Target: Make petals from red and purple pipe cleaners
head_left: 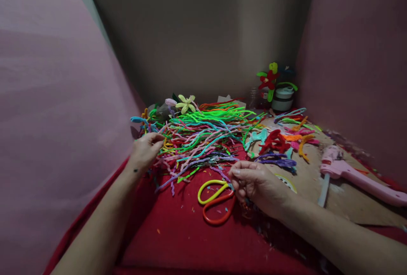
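Note:
My left hand (144, 152) is at the left edge of a heap of colourful pipe cleaners (203, 131). Its fingers curl in against the stems, and what they pinch is hidden. My right hand (256, 181) is closed, with the fingertips pressed together at the heap's front right. Whatever lies in those fingertips is too small to make out. Just left of them lie scissors (218, 223) with one yellow and one red handle loop; the blades are hidden. A purple stem (219, 172) runs from the heap toward my right fingertips.
Bent pipe-cleaner shapes, including red loops (275, 141) and a purple bundle (278, 160), lie on a brown board (302, 175). A pink glue gun (359, 177) rests at right. Behind are a pale yellow flower (185, 104), a red flower (269, 80) and a lidded pot (282, 100).

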`<state>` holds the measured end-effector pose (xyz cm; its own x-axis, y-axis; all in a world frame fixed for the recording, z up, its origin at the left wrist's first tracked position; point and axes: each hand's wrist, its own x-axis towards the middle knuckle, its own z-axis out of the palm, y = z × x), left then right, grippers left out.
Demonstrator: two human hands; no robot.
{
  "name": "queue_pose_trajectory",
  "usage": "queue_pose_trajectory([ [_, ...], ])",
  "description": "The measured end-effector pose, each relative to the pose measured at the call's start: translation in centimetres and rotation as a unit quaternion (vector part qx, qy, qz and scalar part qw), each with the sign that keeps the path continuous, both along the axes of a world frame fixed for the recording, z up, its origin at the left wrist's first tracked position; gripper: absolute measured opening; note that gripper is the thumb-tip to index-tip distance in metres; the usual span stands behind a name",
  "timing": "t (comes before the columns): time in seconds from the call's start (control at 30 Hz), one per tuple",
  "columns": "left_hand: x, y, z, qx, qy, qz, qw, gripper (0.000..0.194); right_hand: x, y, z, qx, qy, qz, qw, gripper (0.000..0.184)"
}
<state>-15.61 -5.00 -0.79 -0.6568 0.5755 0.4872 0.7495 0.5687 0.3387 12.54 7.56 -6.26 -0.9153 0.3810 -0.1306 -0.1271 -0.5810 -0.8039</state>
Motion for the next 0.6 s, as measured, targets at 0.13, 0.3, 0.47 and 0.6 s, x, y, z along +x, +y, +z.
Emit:
queue_pose_trajectory([
  [0.13,2.0,2.5,-1.7,-0.088,0.004,-0.089,0.992,0.026,-0.1,0.1,-0.2,0.002,-0.001,0.002,1.0,0.012],
  [0.3,3.2,3.6,-3.2,-0.186,0.015,-0.132,0.974,0.022,-0.3,0.0,-0.1,0.003,-0.007,0.002,1.0,0.013],
  [0.47,3.4,5.0,-2.6,-0.195,0.043,-0.08,0.977,0.036,-0.2,-0.4,0.2,0.01,-0.009,0.008,1.0,0.015],
  [0.6,2.9,7.7,-1.8,-0.197,0.053,-0.045,0.978,0.038,-0.3,-0.5,0.2,0.016,-0.013,0.005,1.0,0.015],
])
